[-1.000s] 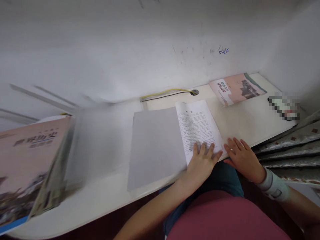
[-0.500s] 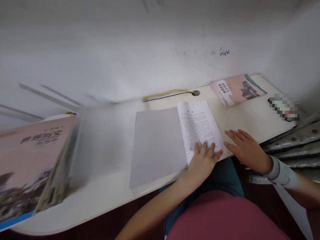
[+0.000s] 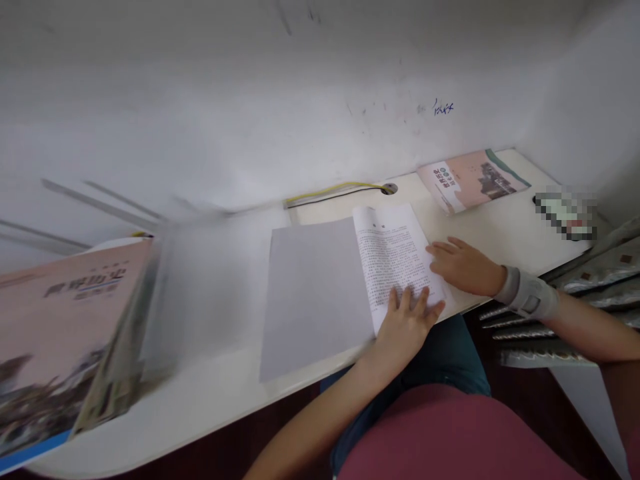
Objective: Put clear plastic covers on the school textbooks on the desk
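My left hand point(image 3: 407, 331) lies palm down, its fingers point(image 3: 407, 299) fanned and pointing away from me, the thumb point(image 3: 438, 311) angled out to their right. Behind those fingers, my left forearm point(image 3: 320, 413) slants back toward my body. My right hand point(image 3: 466, 268) reaches across, back upward, fingertips just beyond my left thumb and apart from it. Its fingers bend slightly; whether they pinch with the thumb, I can't tell. My right forearm point(image 3: 595, 323) trails off rightward behind them.
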A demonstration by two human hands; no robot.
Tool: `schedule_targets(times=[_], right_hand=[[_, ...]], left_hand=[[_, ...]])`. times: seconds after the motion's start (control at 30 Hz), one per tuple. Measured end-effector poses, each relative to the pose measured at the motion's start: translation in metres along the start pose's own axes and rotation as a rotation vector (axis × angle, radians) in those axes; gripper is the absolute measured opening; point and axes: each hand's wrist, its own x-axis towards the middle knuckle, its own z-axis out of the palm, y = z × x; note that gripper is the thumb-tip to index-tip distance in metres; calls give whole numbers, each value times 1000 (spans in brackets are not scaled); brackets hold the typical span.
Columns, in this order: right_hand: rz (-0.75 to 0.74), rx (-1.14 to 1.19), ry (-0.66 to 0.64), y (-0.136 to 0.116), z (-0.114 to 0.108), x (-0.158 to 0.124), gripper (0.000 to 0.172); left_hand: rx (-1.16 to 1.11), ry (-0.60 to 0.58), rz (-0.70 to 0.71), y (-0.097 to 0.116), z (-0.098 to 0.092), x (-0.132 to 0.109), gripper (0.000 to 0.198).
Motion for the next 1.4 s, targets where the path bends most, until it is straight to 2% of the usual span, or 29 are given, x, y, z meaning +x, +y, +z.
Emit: schedule_targets(times=[0.13, 0.27, 0.77, 1.03, 1.13, 1.27, 1.4], right_hand=[[335, 144, 49, 1, 36, -40, 66], [506, 248, 97, -5, 63, -57, 72], [496, 217, 105, -11, 64, -52, 73], [482, 231, 122, -9, 67, -55, 69], [495, 268, 136, -6, 68, -55, 69], [557, 276, 120, 1, 70, -47, 71], [570, 213, 88, 4, 72, -38, 69]], left_hand=[[2, 24, 18, 0, 3, -1, 45], [-17, 16, 75, 1, 4, 3, 45], [29, 183, 154, 7, 12, 15, 38], [-3, 156, 158, 16, 20, 35, 42], [22, 188, 132, 18, 13, 27, 42], [83, 229, -56, 8, 2, -2, 45], [90, 192, -181, -3, 9, -19, 48]])
